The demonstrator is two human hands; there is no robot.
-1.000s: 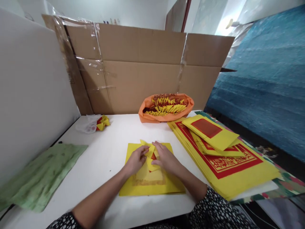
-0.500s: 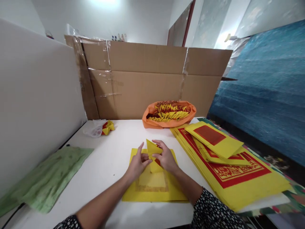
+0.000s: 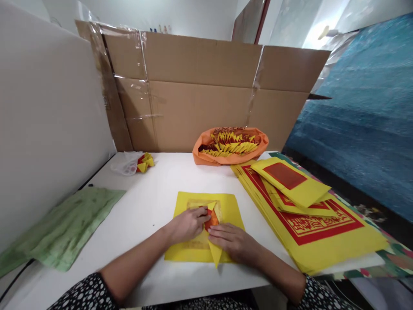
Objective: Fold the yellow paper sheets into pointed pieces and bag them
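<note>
A folded yellow paper piece with a red and orange middle (image 3: 212,219) lies over flat yellow sheets (image 3: 227,206) on the white table. One of its points faces away from me and a longer one points toward me. My left hand (image 3: 189,224) has its fingers curled in at the piece's left edge, pinching there. Across the piece's right side, my right hand (image 3: 232,241) lies flat with fingers stretched out, pressing on it. Part of the piece is hidden under the fingers.
An orange bag (image 3: 206,159) of folded papers stands at the back. Large yellow sheets with red print (image 3: 322,232) are piled at right. A green cloth (image 3: 71,228) and a plastic bag (image 3: 127,163) with a folded piece (image 3: 146,162) are at left. Cardboard (image 3: 200,103) stands behind.
The folded piece has come down from upright between the hands to flat on the sheets and shows its orange middle. My right hand has opened flat over it. The camera view has tilted down.
</note>
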